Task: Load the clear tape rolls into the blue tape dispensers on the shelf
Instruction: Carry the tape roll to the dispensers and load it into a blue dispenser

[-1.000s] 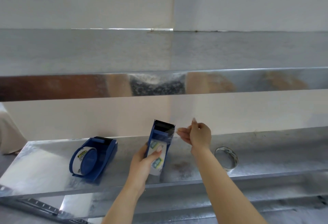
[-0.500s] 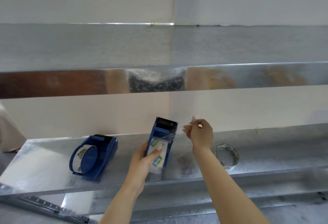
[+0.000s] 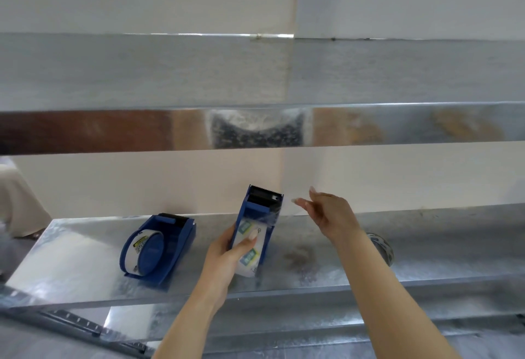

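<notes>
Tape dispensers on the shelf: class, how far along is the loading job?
Done: the left dispenser lies on the shelf with a roll seated in it. In hand: the left hand grips the second dispenser, roll inside; the right hand is open beside its cutter. Left: one loose tape roll lies behind the right forearm.

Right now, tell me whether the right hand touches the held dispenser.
Apart. The head view shows wall between the right hand and the dispenser, which the left hand grips.
</notes>
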The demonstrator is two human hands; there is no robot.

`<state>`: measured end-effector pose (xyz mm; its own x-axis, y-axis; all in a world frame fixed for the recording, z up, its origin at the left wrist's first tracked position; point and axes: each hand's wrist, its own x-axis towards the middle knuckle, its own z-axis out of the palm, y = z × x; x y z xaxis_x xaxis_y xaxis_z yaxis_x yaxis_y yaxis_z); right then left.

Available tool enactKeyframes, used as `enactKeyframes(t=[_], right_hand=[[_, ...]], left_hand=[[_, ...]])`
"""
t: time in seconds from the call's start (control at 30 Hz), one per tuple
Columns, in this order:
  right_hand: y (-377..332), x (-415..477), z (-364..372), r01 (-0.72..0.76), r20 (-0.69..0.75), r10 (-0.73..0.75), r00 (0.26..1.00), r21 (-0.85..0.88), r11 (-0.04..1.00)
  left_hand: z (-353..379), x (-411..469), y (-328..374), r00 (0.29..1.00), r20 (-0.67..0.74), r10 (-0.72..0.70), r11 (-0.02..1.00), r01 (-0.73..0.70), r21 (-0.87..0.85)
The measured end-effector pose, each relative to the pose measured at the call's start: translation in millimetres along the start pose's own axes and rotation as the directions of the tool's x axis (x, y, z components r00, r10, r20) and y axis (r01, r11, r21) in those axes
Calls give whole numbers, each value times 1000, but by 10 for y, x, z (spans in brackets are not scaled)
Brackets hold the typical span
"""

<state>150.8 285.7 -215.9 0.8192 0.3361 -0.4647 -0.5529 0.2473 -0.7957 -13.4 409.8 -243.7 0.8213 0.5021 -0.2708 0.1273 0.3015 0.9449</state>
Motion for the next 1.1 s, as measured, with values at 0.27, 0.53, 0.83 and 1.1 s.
enactKeyframes(t=[0.27,0.53,0.83,1.1], right_hand=[[29,-83,108,178,44,-173,984,-289,941],[63,-203,170,284,104,-276,955,-579,764],[101,-249,213,242,149,-195,969,-457,856],[188,-248,246,431,280,-329,902,-599,674]], left_hand=[[27,-32,-6,999,31,26,999,-27,29],[5,-39,-16,999,18,27,999,-28,38],[30,-77,-12,999,25,36,998,-38,59],[58,-100,-7,999,42,33,994,-37,104]])
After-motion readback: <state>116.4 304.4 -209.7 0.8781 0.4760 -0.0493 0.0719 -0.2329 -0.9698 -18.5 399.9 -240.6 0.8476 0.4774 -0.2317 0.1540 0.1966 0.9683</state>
